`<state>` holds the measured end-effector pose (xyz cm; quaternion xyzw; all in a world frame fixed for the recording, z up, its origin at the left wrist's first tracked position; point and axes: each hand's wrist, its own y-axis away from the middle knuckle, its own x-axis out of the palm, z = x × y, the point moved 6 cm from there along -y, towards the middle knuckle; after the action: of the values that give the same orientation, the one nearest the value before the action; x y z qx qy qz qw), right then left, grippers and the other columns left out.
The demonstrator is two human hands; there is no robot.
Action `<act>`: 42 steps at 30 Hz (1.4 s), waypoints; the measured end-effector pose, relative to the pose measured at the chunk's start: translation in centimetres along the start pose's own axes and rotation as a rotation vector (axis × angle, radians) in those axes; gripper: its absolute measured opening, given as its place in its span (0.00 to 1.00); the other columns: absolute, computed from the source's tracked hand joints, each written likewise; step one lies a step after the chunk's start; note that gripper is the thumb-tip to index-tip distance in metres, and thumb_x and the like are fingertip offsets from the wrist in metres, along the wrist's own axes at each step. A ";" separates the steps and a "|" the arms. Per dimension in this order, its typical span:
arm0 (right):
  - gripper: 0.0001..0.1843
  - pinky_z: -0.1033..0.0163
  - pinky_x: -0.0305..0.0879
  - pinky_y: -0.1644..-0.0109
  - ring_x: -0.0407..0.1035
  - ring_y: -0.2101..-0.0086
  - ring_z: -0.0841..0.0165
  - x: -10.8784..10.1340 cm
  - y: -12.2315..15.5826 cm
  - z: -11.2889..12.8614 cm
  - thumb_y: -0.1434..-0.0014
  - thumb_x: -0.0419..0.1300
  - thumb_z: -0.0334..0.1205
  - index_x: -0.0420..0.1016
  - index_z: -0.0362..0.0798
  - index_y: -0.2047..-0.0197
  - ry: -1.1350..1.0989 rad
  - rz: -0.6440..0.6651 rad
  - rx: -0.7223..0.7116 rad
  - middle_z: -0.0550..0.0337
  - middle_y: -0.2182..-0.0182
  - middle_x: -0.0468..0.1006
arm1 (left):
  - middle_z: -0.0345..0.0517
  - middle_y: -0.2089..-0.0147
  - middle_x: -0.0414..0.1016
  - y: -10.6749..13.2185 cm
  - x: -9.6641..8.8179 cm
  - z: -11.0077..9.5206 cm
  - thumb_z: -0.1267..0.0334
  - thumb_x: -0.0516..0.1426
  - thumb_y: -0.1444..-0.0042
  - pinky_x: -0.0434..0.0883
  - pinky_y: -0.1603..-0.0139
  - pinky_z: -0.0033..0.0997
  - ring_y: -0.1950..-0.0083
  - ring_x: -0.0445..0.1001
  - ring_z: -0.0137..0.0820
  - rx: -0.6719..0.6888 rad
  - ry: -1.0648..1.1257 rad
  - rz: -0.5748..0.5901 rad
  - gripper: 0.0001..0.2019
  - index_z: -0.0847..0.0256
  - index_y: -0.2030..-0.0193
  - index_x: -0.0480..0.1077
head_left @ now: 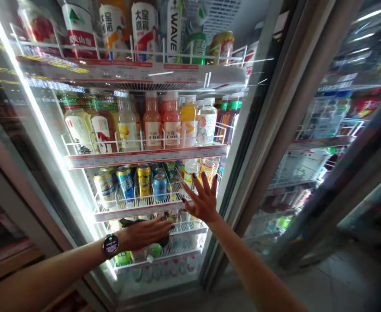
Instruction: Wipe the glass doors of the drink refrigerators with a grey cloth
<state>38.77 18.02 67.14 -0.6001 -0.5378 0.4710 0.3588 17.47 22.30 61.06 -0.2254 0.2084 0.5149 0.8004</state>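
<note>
My left hand [145, 234] lies flat and open, fingers pointing right, in front of the lower shelves of a lit drinks cooler [148, 156]. A black round smartwatch [110, 245] sits on that wrist. My right hand [203, 201] is raised with its dark-nailed fingers spread, just right of several beverage cans [143, 180] on a wire shelf. Both hands hold nothing. They seem to rest on the cooler's glass door [50, 130], though I cannot tell whether they touch it. Bottled juices [161, 123] stand on the shelf above.
Above the juices, a higher shelf holds more bottles and cans. Small water bottles fill the bottom shelf. A metal door frame [258, 130] stands to the right, with a second stocked cooler [327, 125] beyond it. A grey floor [340, 281] lies at the lower right.
</note>
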 end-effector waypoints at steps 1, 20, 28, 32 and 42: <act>0.37 0.30 0.40 0.22 0.44 0.24 0.48 0.0 0.0 0.0 0.31 0.56 0.50 0.54 0.60 0.22 -0.006 -0.006 -0.002 0.58 0.22 0.51 | 0.49 0.21 0.57 0.7 0.1 -0.5 0.66 0.58 0.36 0.56 0.20 0.38 0.20 0.55 0.34 0.076 0.012 0.012 0.26 0.62 0.31 0.68; 0.37 0.28 0.38 0.22 0.45 0.24 0.47 -0.2 -0.1 0.2 0.31 0.57 0.47 0.53 0.60 0.22 -0.017 -0.007 -0.008 0.59 0.21 0.47 | 0.43 0.19 0.54 5.3 -2.0 1.8 0.64 0.56 0.34 0.57 0.20 0.38 0.19 0.53 0.32 -0.008 0.004 0.047 0.25 0.56 0.30 0.67; 0.37 0.29 0.38 0.22 0.45 0.24 0.47 0.2 0.5 -0.1 0.31 0.57 0.50 0.53 0.62 0.22 -0.004 -0.005 0.010 0.61 0.21 0.46 | 0.47 0.21 0.56 6.6 -7.5 11.6 0.58 0.59 0.35 0.37 0.18 0.64 0.17 0.44 0.47 -0.617 -0.114 -0.026 0.35 0.51 0.23 0.56; 0.37 0.28 0.40 0.22 0.46 0.24 0.47 0.2 0.6 -0.1 0.31 0.57 0.49 0.53 0.62 0.22 -0.003 -0.015 0.005 0.60 0.21 0.48 | 0.40 0.20 0.54 8.5 -2.9 3.0 0.64 0.55 0.32 0.40 0.16 0.50 0.18 0.47 0.37 -0.373 -0.056 0.053 0.28 0.51 0.26 0.63; 0.37 0.28 0.42 0.23 0.48 0.25 0.45 0.3 0.9 -0.1 0.32 0.57 0.50 0.55 0.62 0.23 0.005 -0.025 0.002 0.58 0.21 0.50 | 0.47 0.25 0.66 12.2 -8.6 12.0 0.62 0.56 0.33 0.41 0.18 0.61 0.20 0.55 0.43 -0.636 -0.089 -0.025 0.32 0.49 0.23 0.56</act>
<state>39.15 18.18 66.32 -0.5940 -0.5440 0.4657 0.3666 4.19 27.44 73.87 -0.4440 -0.0009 0.5538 0.7045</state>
